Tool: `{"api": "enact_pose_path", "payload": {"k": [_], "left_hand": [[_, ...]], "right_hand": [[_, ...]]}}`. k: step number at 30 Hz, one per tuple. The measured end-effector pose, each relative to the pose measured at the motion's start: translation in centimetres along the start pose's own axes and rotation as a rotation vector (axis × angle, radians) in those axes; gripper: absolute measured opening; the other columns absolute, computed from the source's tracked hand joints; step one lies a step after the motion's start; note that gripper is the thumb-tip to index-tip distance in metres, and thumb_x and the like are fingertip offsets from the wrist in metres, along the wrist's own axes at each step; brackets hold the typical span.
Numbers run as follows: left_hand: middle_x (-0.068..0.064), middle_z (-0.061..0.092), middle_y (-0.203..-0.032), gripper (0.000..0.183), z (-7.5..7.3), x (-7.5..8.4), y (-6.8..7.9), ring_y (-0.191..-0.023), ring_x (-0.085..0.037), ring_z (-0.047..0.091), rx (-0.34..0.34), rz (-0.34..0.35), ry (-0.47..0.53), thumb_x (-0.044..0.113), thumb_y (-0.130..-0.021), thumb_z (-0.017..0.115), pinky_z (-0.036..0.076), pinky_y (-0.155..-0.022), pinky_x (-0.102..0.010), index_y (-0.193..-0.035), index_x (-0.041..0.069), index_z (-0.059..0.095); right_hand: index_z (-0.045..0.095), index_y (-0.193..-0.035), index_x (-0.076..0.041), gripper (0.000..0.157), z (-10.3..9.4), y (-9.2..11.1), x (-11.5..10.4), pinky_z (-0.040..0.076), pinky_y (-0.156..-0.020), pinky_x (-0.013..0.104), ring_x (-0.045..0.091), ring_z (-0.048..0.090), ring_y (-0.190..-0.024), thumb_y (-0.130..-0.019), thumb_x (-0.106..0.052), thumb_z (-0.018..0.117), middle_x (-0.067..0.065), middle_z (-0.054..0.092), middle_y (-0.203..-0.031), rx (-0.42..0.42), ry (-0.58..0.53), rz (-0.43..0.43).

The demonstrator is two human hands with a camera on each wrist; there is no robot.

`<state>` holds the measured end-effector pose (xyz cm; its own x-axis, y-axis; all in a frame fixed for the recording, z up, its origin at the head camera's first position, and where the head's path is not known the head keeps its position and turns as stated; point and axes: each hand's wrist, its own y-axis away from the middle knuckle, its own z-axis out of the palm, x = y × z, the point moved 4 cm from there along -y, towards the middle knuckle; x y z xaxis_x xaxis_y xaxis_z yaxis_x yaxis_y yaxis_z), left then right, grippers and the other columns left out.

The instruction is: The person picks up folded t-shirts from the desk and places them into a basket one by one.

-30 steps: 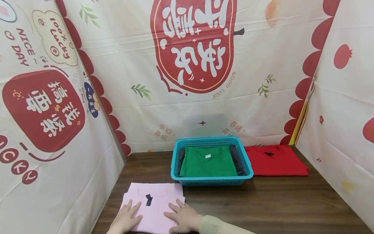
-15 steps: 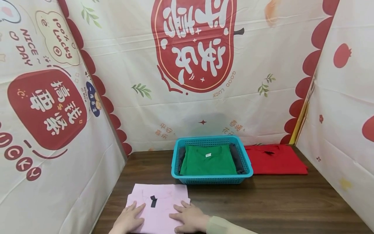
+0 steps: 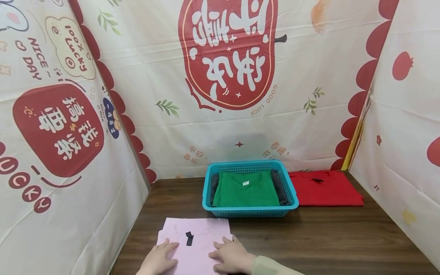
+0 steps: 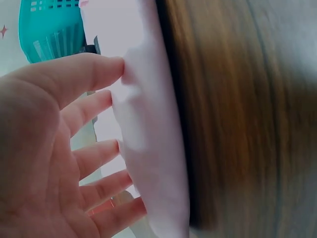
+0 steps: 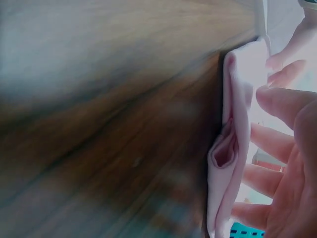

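Observation:
A folded pink shirt lies on the table with its dark neck label facing up. My left hand rests on the shirt's left side, fingers spread. On the right side of the same shirt lies my right hand, its fingers also spread and pressing the cloth from above. In the left wrist view the fingertips touch the top of the pink fabric. The right wrist view shows the shirt's folded layers at one edge, with the fingers on its upper face.
A blue plastic basket stands at the back middle, with a folded green shirt and dark cloth inside. Right of it lies a folded red shirt. Printed fabric walls enclose the wooden table on three sides.
The pink shirt has slid to the right and slightly nearer across the table, both hands moving along on top of it. The basket and the red shirt stay in place.

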<state>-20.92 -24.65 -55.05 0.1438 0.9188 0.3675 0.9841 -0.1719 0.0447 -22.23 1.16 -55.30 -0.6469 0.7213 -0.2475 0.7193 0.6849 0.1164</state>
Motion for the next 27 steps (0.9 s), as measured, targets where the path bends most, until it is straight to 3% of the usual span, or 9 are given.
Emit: {"api": "enact_pose_path", "payload": {"k": [8,18,27], "left_hand": [[-0.033,0.053,-0.128,0.053,1.0,2.3,-0.7,-0.112,-0.057,0.049,-0.031,0.09,-0.007,0.033,-0.072,0.076,0.04,-0.087,-0.069,-0.121,0.014,0.068],[-0.031,0.054,-0.129,0.052,2.1,5.6,-1.4,-0.113,-0.061,0.047,-0.1,0.072,-0.024,0.035,-0.073,0.074,0.038,-0.089,-0.07,-0.121,0.017,0.068],[-0.028,0.055,-0.129,0.052,3.1,8.2,-1.9,-0.113,-0.059,0.048,-0.136,0.077,-0.045,0.038,-0.073,0.075,0.04,-0.087,-0.069,-0.121,0.021,0.068]], "right_hand": [[0.068,-0.121,-0.038,0.036,-0.2,2.5,2.3,0.032,-0.096,0.07,0.039,0.051,-0.123,-0.086,-0.046,0.064,-0.003,0.059,-0.132,0.031,-0.047,-0.009],[0.072,-0.115,-0.035,0.032,-0.6,4.9,4.9,0.031,-0.092,0.074,0.039,0.052,-0.122,-0.085,-0.042,0.066,-0.004,0.062,-0.127,0.069,-0.104,0.0],[0.075,-0.109,-0.034,0.026,-1.0,6.6,7.3,0.023,-0.092,0.08,0.04,0.054,-0.12,-0.085,-0.042,0.067,-0.003,0.064,-0.125,0.073,-0.167,0.061]]}}
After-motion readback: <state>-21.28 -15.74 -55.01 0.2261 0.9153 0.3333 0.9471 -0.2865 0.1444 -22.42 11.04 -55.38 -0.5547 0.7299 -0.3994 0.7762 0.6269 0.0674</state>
